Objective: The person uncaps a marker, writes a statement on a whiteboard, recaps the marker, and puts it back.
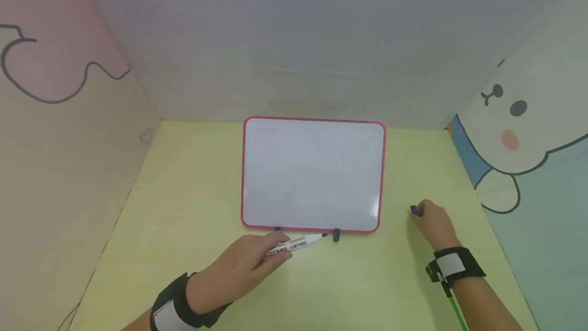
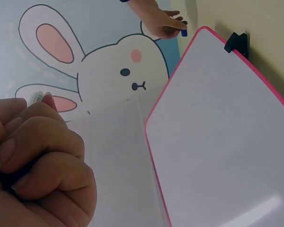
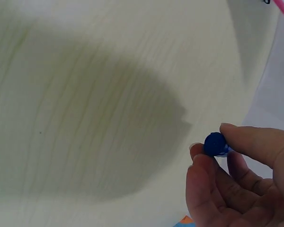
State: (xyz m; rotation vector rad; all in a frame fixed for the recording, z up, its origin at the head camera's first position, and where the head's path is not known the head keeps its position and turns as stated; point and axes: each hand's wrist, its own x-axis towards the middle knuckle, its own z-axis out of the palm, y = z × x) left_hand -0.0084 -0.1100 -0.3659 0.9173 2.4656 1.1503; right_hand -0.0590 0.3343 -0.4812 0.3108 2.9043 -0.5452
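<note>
At the near edge of the whiteboard (image 1: 312, 172), white marker (image 1: 296, 244) in the left hand (image 1: 243, 264); dark tip bare, aimed to the right, just short of a black clip (image 1: 336, 235) on the pink frame; contact between tip and frame: cannot tell.
To the right of the board, well apart from the marker, the right hand (image 1: 435, 223) with a small blue cap (image 3: 215, 144), judged to be the marker's own.

Handling, as judged: step in hand looks to be managing an uncapped marker, cap held separately; tip best held clear of clip, frame and table (image 1: 197, 178), to avoid stray marks; grip well back on the barrel, firm enough against twisting, wrist loose; cap wants a light pinch only, since a round piece could slip and roll.

Pose: left forearm enters from lower left, back of hand uppermost; fingers curled round the barrel, thumb on the near side; right forearm enters from lower right, hand angled inward over the table; thumb and fingertips pinch the cap, remaining fingers loosely bent; dark band (image 1: 464, 264) at the right wrist, green cable (image 1: 458, 312) hanging below it.
</note>
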